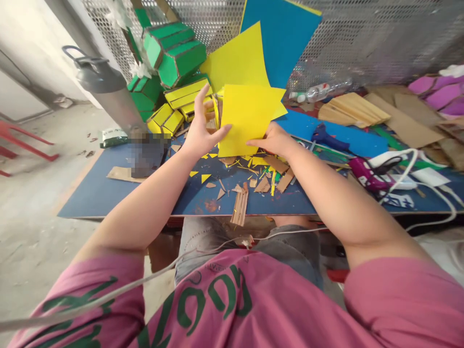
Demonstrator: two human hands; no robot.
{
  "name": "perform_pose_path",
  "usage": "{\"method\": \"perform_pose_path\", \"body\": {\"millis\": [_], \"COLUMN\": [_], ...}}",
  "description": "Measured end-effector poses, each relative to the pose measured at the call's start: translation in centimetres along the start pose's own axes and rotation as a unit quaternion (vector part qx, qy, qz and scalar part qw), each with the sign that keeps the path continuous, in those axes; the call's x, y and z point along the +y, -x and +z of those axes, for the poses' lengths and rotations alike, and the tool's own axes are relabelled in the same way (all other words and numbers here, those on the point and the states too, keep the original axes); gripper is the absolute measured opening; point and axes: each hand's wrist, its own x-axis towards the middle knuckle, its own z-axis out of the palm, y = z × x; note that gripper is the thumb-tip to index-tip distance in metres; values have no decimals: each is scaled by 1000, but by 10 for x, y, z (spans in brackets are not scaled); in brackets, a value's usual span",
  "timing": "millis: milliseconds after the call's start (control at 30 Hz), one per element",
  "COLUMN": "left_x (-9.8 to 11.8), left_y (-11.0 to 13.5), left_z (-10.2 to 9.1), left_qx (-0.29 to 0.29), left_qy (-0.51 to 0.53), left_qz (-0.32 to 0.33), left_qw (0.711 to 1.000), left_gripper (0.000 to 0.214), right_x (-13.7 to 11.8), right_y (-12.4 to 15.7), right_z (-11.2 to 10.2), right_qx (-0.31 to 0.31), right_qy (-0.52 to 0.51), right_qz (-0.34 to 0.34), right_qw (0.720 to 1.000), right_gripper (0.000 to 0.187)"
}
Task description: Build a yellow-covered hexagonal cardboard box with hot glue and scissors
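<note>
A yellow sheet of paper (246,118) is held upright above the blue board (119,193). My left hand (201,128) grips its left edge, thumb on the front and fingers spread behind. My right hand (273,140) pinches its lower right edge. Behind the sheet stand a larger yellow sheet (239,60) and a blue sheet (286,36). Yellow and brown scraps (239,183) lie on the board under my hands.
Green and yellow cardboard boxes (174,72) stack at the back left beside a grey bottle (108,92). A blue glue gun (328,137), a purple glue gun (366,174) with white cables, and cardboard pieces (362,111) lie to the right. Metal mesh (380,34) backs the board.
</note>
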Motion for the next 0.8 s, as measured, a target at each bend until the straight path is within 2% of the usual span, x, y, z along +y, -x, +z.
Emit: {"method": "perform_pose_path", "body": {"millis": [133,233,367,567,700,800], "left_x": [-20,-26,-23,-17,-4,1], "left_y": [-4,-4,-2,-2,1,3], "left_z": [-1,-2,-3,2,3,4], "left_qx": [-95,-140,-162,-168,-173,-183], "left_qy": [51,83,72,111,107,137], "left_qz": [-45,-92,-113,-93,-135,-156], "left_qw": [993,982,978,975,970,961], "left_gripper": [139,144,139,131,126,134], "right_x": [4,7,6,-11,-27,-31], "right_y": [-4,-6,-5,3,12,14], "right_z": [5,3,-1,-10,-18,-21], "right_qx": [56,82,100,102,97,94], "right_qy": [-17,-40,-42,-21,-5,-12], "right_qz": [5,-13,-40,0,-11,-20], "right_qw": [998,996,993,995,995,995], "right_gripper": [70,67,73,81,89,91]}}
